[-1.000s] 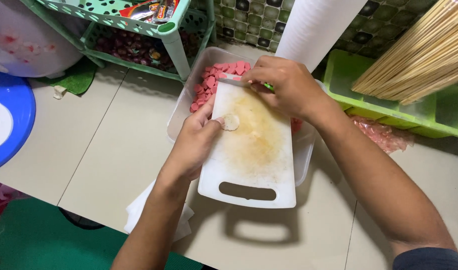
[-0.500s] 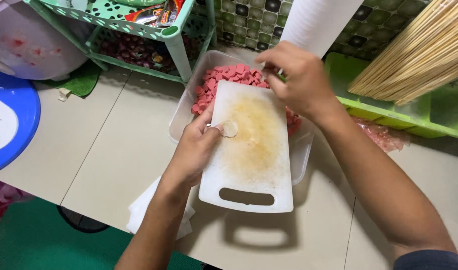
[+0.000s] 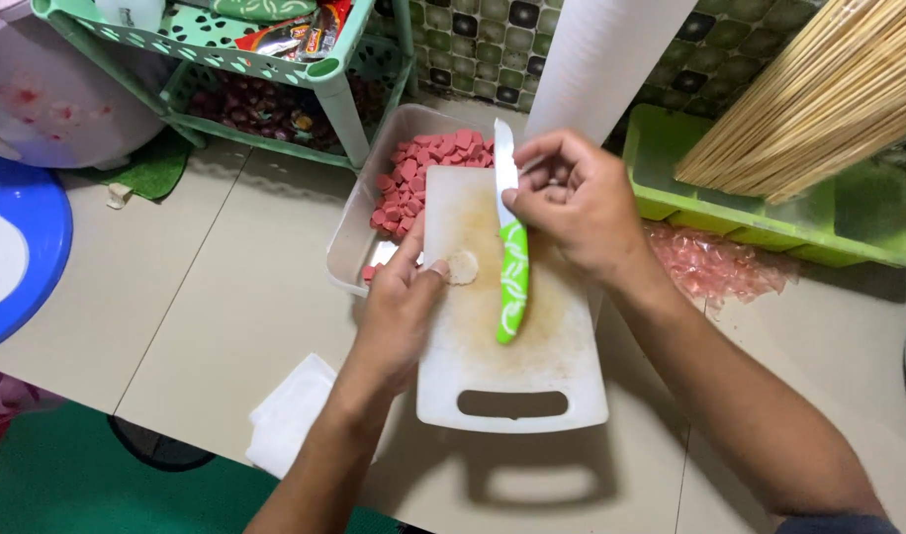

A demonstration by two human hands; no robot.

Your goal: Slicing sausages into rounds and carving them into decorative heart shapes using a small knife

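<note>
On a pale tiled floor before a green-tiled wall, a white plastic cutting board [image 3: 517,326] rests over a clear tub of pink sausage slices [image 3: 413,183]. The left hand [image 3: 399,316] grips the board's left edge, thumb beside a pale round slice [image 3: 462,267]. The right hand [image 3: 577,203] pinches the blade of a green-handled knife [image 3: 512,287] lying on the board.

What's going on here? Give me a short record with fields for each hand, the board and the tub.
left hand: grips the cutting board's left edge, thumb by a pale round slice
right hand: touches the blade of a green-handled knife lying on the board
cutting board: white, stained, resting over the tub
tub: holds pink sausage slices
</note>
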